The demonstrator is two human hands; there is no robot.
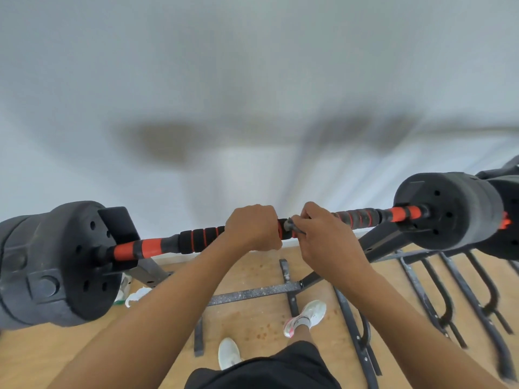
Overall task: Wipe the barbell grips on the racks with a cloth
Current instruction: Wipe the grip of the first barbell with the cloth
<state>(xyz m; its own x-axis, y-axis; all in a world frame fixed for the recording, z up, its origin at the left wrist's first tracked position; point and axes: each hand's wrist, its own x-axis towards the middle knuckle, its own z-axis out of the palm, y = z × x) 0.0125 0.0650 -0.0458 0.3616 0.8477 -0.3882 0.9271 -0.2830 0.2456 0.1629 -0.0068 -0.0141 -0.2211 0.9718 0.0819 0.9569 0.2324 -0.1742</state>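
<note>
Both on barbell grip (196, 240): L hand (252, 228) wraps it, R hand (328, 240) pinches grey cloth (290, 224).

White wall (252, 66), wooden floor (252, 321), white sneakers (310, 314), white scrap (137, 294) on floor

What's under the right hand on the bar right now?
A grey scrap of cloth pokes out from under the right hand, against the barbell. The hand covers the rest, so how far the cloth wraps the bar cannot be seen.
</note>
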